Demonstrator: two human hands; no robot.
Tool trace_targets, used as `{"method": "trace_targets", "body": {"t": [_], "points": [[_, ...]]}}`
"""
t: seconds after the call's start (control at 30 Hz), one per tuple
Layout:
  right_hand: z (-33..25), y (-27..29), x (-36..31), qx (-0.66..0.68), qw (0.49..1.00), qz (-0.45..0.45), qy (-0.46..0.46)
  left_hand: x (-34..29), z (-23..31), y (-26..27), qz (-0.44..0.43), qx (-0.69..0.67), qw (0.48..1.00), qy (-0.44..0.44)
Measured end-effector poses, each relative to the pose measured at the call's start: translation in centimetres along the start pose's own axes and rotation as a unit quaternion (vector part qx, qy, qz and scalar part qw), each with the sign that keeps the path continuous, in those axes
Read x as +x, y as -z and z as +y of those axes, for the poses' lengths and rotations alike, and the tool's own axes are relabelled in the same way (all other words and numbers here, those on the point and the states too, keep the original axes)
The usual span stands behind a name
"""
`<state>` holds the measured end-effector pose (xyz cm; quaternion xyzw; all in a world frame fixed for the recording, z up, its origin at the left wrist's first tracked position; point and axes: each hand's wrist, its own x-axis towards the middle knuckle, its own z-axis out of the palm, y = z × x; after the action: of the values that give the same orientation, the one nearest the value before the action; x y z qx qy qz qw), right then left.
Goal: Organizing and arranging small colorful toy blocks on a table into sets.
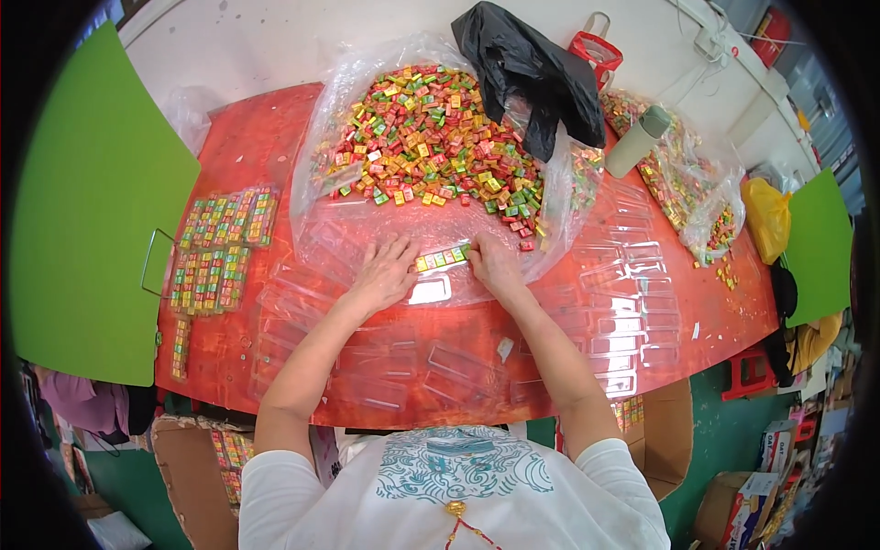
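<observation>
A short row of small wrapped candies (pixel 443 258), yellow, green and white on top, lies on clear plastic film in front of me. My left hand (pixel 387 271) rests at the row's left end, fingers stretched out and palm down. At the right end my right hand (pixel 497 265) has its thumb and fingers closed on the last pieces. Just beyond both hands spreads a big heap of loose candies (pixel 431 137) in red, yellow, orange and green, on an opened clear bag (pixel 316 197). Below the row is a clear plastic tray (pixel 429 291).
Filled trays of candies (pixel 209 280) are stacked at the left. Clear trays (pixel 632 302) lie at the right and along the front edge. A black bag (pixel 532 69), a bottle (pixel 637 142) and a second candy bag (pixel 678 188) stand behind. Green panels (pixel 92 220) flank the red table (pixel 247 128).
</observation>
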<state>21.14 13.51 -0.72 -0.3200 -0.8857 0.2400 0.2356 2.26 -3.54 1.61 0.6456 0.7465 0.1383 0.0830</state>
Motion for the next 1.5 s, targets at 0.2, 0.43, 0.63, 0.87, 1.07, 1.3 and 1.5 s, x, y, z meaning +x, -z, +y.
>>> {"method": "trace_targets", "body": {"t": [0.2,0.43,0.63,0.87,1.07,1.3,1.5], "points": [[-0.2,-0.6,-0.3,-0.030,0.999,0.017,0.007,0.2,0.4,-0.5,-0.010,0.017,1.000,-0.005],[0.7,-0.4,1.0,0.018,0.999,-0.009,-0.032,1.2,1.3,0.1,0.011,0.045,0.999,-0.005],[3.4,-0.2,1.4,0.144,0.987,-0.067,-0.008,4.5,4.5,0.3,-0.026,0.021,0.998,0.055],[3.9,4.1,-2.7,0.149,0.987,-0.026,0.063,6.1,5.1,-3.9,0.048,0.144,0.988,-0.011],[3.9,5.4,-4.5,0.154,0.987,0.009,0.048,6.5,4.2,-4.3,0.128,0.079,0.989,-0.006],[2.9,6.7,-7.9,0.176,0.983,0.038,0.022,-2.9,2.0,4.9,0.258,0.070,0.962,0.049],[2.4,7.1,-9.6,0.184,0.982,0.041,-0.001,-16.9,-6.4,11.5,0.326,0.178,0.899,0.231]]}}
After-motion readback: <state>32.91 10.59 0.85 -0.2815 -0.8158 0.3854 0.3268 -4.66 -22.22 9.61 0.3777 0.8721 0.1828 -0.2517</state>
